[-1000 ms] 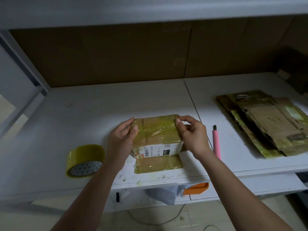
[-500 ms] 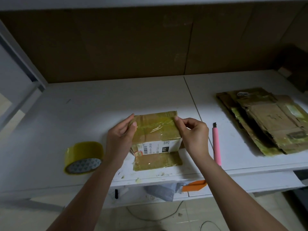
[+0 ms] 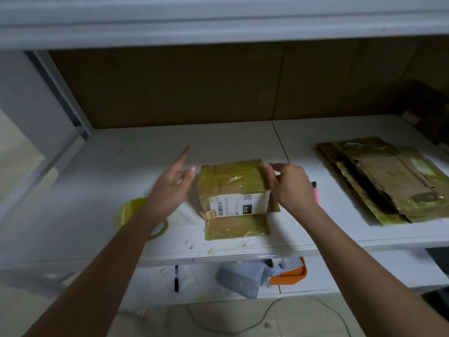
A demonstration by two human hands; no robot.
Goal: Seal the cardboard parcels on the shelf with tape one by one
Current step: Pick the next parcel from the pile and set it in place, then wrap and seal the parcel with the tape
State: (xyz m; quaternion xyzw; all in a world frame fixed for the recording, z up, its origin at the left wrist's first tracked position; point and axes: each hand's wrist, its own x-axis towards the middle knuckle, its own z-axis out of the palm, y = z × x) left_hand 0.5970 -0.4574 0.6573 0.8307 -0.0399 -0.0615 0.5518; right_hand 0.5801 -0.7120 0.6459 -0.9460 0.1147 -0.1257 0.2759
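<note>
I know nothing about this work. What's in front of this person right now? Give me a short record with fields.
parcel: small taped cardboard box with a white label, near the shelf's front edge
left hand: open beside the box, apart from it
right hand: gripping the box's right edge
tape roll: left, partly behind the forearm
pink cutter: right of the box
flattened cardboard: stacked far right

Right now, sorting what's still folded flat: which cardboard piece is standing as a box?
The parcel with the white label, between both hands; the cardboard stack on the right lies flat.
</note>
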